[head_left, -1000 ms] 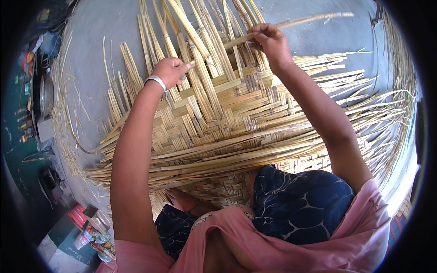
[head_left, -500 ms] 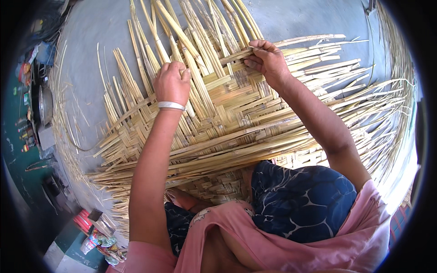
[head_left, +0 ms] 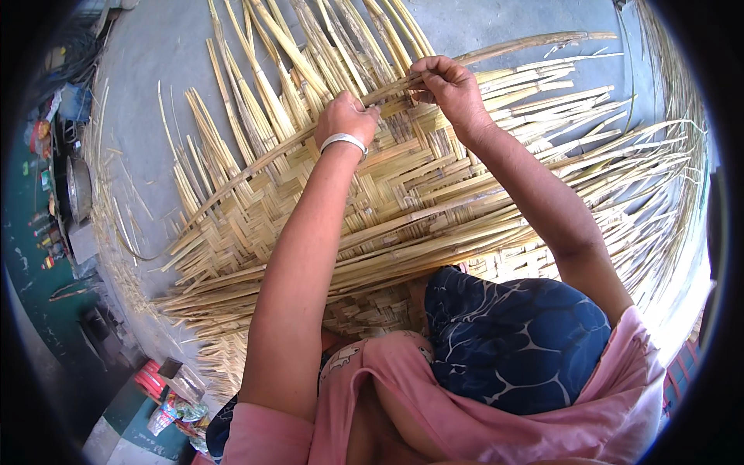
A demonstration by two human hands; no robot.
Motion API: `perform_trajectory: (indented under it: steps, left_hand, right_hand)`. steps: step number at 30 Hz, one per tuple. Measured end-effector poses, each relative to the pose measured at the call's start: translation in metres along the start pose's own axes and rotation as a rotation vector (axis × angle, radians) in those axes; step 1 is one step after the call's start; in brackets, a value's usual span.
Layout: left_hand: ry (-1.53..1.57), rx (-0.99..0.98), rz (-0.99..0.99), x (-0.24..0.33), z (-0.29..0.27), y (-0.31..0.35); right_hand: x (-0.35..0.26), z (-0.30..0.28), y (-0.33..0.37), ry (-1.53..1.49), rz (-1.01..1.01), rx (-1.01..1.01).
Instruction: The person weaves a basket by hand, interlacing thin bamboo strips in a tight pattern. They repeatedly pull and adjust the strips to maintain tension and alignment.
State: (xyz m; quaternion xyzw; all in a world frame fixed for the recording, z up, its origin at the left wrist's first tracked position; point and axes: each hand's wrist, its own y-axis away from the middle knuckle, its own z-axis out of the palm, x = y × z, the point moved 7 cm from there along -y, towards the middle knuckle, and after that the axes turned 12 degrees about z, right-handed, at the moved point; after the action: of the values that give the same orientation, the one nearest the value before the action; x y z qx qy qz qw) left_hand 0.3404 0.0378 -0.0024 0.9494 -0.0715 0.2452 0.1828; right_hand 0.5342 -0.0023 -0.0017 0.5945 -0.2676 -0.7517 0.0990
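A large, partly woven mat (head_left: 287,190) of flat yellow split-cane strips lies before me on the floor. One long strip (head_left: 535,43) crosses its far part, from the left edge up to the far right. My right hand (head_left: 456,91) pinches this strip between thumb and fingers. On the same strip, a short way to the left, my left hand (head_left: 346,122) is closed, its fingertips partly hidden; a pale bangle (head_left: 346,141) circles that wrist. Loose upright strips (head_left: 267,101) fan out beyond the strip, away from me.
A thick bundle of loose cane (head_left: 387,260) lies across the mat near my knees. Strip ends (head_left: 573,116) stick out to the right over the grey floor (head_left: 496,23). At the far left are a metal pan (head_left: 79,186) and small household goods; coloured packets (head_left: 174,411) sit lower left.
My left hand has moved right, close to my right hand. The upright strips it was among now lie beyond the long cross strip, which runs unbroken to the left. My right hand has shifted slightly up.
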Motion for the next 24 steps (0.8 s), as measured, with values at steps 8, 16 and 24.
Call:
perform_trajectory:
  steps: [8, 16, 24]
  left_hand:
    - [-0.197, 0.126, 0.271, 0.011, -0.008, 0.016]
    - [-0.350, 0.185, 0.280, 0.008, -0.013, 0.036]
    - [-0.461, -0.088, 0.360, 0.010, -0.001, 0.027]
  right_hand:
    - [0.021, -0.013, -0.013, -0.236, 0.166, 0.014]
    - [0.017, -0.017, -0.014, -0.310, 0.230, -0.011]
    - [0.005, -0.016, -0.012, -0.107, 0.102, 0.011]
